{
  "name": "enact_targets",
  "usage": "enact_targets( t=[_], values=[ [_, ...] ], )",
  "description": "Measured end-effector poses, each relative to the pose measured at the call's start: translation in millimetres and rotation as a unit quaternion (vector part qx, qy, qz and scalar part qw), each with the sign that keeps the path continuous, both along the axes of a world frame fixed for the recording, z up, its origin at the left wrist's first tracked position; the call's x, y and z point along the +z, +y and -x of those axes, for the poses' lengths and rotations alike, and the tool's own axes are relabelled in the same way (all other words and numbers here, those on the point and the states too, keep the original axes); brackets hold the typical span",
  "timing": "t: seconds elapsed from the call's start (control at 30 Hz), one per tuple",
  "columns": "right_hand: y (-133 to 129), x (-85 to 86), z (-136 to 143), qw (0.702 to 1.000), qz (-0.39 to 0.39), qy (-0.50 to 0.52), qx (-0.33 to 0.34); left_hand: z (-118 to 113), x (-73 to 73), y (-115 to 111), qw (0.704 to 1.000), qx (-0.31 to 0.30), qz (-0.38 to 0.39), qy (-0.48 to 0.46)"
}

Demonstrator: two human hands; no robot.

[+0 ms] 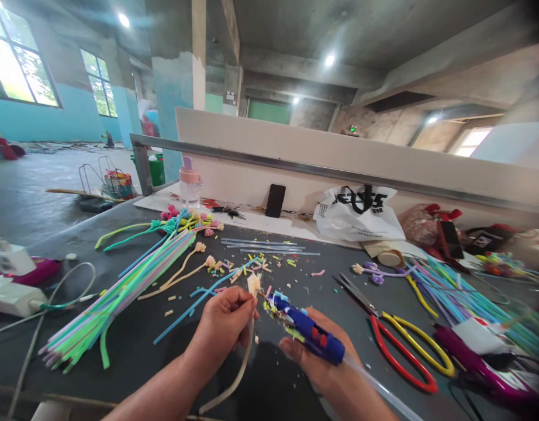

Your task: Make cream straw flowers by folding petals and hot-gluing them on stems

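Note:
My left hand pinches a cream chenille stem just below its fluffy flower-like head. The stem's tail curves down toward the table's front. In my right hand is a blue hot glue gun, with a clear glue stick coming out of its back. Bits of coloured fuzz cling around the glue gun's front. Its nozzle points left, close to the cream head; whether they touch I cannot tell. Finished cream stems with heads lie beyond my left hand, near a blue stem.
A bundle of pastel chenille stems lies at left, more stems at right. Scissors with red and yellow handles rest open beside my right hand. Glue sticks, scraps, a phone, a bottle and a white bag are farther back.

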State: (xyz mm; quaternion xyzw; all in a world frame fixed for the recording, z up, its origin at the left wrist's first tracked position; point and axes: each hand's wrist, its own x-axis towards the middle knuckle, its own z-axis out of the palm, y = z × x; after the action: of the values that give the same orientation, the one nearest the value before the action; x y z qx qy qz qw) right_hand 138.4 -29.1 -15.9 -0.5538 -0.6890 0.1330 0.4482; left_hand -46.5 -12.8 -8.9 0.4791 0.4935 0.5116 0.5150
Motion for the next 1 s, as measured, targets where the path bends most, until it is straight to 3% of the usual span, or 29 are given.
enact_targets(
  t=[0.13,0.3,0.47,0.6,0.73,1.0],
  values=[
    [0.5,-8.6,-3.8,0.998,-0.008,0.028,-0.052,-0.2,2.2,-0.4,1.0,-0.004,0.004,0.0],
    [-1.3,-5.1,-2.6,1.0,0.001,-0.002,-0.008,-0.8,2.1,-0.8,1.0,0.003,0.002,-0.01],
    [-3.9,8.7,5.3,1.0,0.007,-0.012,-0.025,-0.5,-0.6,-0.1,1.0,-0.008,-0.002,-0.009],
    [-3.7,24.1,6.6,0.995,0.04,-0.07,0.064,-0.7,-0.4,0.1,1.0,-0.006,-0.001,-0.006],
    [-0.9,34.3,4.7,0.994,0.03,-0.087,0.065,-2.3,1.4,-0.9,1.0,-0.011,-0.002,0.001],
    [-2.6,29.3,2.9,0.994,-0.002,-0.081,0.079,-2.6,0.1,-0.4,1.0,-0.024,0.011,0.003]
  ],
)
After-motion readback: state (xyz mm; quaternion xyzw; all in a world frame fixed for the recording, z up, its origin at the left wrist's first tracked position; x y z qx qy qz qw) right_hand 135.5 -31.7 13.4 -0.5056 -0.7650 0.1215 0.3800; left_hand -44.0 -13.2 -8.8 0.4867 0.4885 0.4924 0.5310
